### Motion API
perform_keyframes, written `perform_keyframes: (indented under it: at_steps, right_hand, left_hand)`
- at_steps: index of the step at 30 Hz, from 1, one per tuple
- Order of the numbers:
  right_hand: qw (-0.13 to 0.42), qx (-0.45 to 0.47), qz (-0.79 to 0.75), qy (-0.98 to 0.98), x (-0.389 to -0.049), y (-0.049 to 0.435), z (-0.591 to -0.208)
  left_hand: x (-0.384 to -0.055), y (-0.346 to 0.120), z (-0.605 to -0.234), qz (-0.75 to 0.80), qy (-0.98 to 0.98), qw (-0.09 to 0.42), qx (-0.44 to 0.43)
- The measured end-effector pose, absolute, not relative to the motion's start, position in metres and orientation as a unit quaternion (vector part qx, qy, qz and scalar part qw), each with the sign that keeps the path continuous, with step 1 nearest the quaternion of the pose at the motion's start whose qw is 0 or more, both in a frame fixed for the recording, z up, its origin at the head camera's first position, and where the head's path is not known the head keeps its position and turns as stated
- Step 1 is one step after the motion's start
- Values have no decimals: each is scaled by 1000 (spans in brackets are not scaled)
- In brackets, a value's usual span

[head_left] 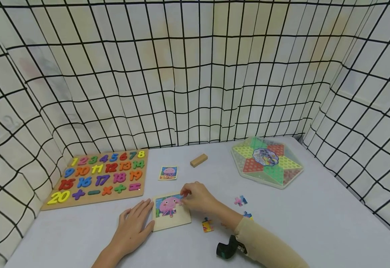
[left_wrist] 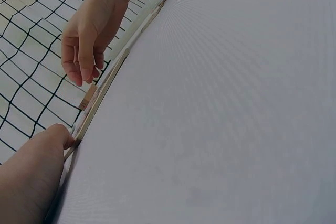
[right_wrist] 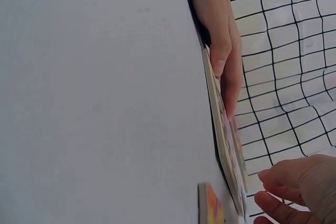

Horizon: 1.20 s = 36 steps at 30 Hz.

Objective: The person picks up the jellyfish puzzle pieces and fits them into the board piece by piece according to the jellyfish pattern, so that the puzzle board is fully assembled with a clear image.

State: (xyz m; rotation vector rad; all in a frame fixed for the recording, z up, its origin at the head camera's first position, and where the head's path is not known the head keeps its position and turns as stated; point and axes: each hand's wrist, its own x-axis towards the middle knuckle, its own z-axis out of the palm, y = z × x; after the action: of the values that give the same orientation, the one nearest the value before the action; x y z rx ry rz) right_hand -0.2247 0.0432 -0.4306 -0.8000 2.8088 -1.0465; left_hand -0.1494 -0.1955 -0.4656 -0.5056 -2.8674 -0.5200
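A square wooden jigsaw board (head_left: pixel 171 222) lies on the table, with a pink octopus picture (head_left: pixel 169 206) partly filling its upper area. My left hand (head_left: pixel 133 222) rests flat beside it, fingertips and thumb at the board's left edge. Over the upper right corner hovers my right hand (head_left: pixel 198 199), its fingers loosely bent and hiding that corner. In the right wrist view, a gap shows between the thumb and fingers of the right hand (right_wrist: pixel 294 187). Loose puzzle pieces lie to the right: a yellow one (head_left: pixel 207 225), a pink-and-blue one (head_left: pixel 240 200) and a blue one (head_left: pixel 247 215).
A number board (head_left: pixel 94 201) stands at the left. Behind the jigsaw lie a small octopus picture card (head_left: pixel 168 173) and a wooden block (head_left: pixel 199 160). A hexagonal star-patterned game board (head_left: pixel 267 162) lies at back right. Black netting (head_left: pixel 188 89) encloses the table's back and sides.
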Motion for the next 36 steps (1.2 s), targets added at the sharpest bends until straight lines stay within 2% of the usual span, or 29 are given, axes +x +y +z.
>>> perform_keyframes:
  at_steps: [13, 25, 36]
  right_hand:
    - [4, -247, -327, 912, -228, 85, -426]
    - [-41, -240, -336, 910, -230, 126, -434]
    - [-44, -205, -344, 915, -228, 166, -438]
  left_hand:
    - [-151, -194, -466, -176, -967, 86, -165]
    - [-150, -196, -468, -173, -968, 84, -163]
    - [-151, -195, -468, -172, -968, 82, -163]
